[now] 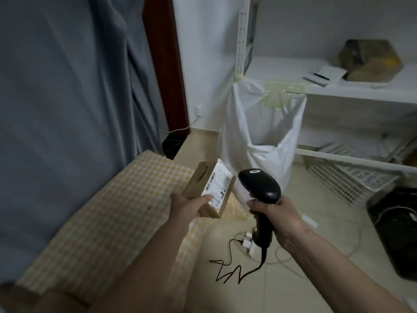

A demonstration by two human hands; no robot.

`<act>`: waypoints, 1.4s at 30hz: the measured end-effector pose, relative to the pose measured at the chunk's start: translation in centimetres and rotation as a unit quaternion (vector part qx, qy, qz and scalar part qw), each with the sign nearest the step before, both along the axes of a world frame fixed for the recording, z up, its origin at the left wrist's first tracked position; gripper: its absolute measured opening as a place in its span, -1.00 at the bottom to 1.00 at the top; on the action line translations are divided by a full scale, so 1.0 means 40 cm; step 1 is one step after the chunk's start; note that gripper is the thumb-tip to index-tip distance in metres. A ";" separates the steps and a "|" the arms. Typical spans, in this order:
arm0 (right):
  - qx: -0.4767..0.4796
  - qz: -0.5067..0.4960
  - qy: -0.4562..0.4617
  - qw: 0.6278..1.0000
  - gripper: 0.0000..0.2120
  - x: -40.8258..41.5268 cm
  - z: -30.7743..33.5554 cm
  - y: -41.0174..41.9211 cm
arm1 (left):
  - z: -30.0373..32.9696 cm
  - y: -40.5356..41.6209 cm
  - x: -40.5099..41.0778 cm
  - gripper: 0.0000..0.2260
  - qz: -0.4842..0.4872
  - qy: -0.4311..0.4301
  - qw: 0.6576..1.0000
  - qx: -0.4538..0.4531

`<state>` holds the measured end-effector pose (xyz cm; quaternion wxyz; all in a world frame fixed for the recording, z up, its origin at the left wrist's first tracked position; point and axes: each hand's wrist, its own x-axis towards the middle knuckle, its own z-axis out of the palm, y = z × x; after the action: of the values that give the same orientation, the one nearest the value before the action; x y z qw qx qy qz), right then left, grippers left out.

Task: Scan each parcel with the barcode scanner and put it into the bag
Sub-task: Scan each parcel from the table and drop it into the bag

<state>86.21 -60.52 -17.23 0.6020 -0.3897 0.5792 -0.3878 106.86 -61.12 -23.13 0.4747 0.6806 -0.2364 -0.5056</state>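
Observation:
My left hand (188, 205) grips a small brown cardboard parcel (204, 181) by its near end, thumb on the white shipping label with barcodes, which faces up. My right hand (274, 214) holds the black barcode scanner (259, 185) by its handle, its head just right of the parcel and angled toward the label. A black cord hangs from the scanner to the floor. Behind both, a white bag (264, 132) hangs open, taped to the white shelf (361, 92).
A yellow checked surface (101, 211) lies at the left under my left arm, with a blue curtain behind. The shelf carries a brown parcel (372, 59) and a white packet (325, 75). White crates (347, 177), a power strip and cables lie on the tiled floor.

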 end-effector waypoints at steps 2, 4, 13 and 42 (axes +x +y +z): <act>0.002 -0.022 -0.010 1.000 -0.82 -0.042 -0.004 -0.038 | -0.018 -0.044 -0.039 -0.53 -0.008 -0.009 1.000 0.003; 0.007 -0.037 -0.022 0.999 -0.82 -0.077 -0.010 -0.073 | -0.035 -0.083 -0.070 -0.47 -0.015 -0.009 1.000 0.011; 0.014 -0.106 -0.040 0.993 -0.76 -0.163 -0.039 -0.279 | -0.152 -0.400 -0.120 -0.18 -0.032 -0.072 0.997 0.002; 0.080 -0.116 -0.098 0.985 -0.82 -0.218 -0.140 -1.162 | -0.051 -1.230 -0.199 -0.28 -0.014 -0.212 0.977 0.003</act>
<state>77.49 -107.01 -22.82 0.6360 -0.2301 0.5877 -0.4441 98.90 -110.31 -25.18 0.4047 0.7702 -0.3396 -0.3574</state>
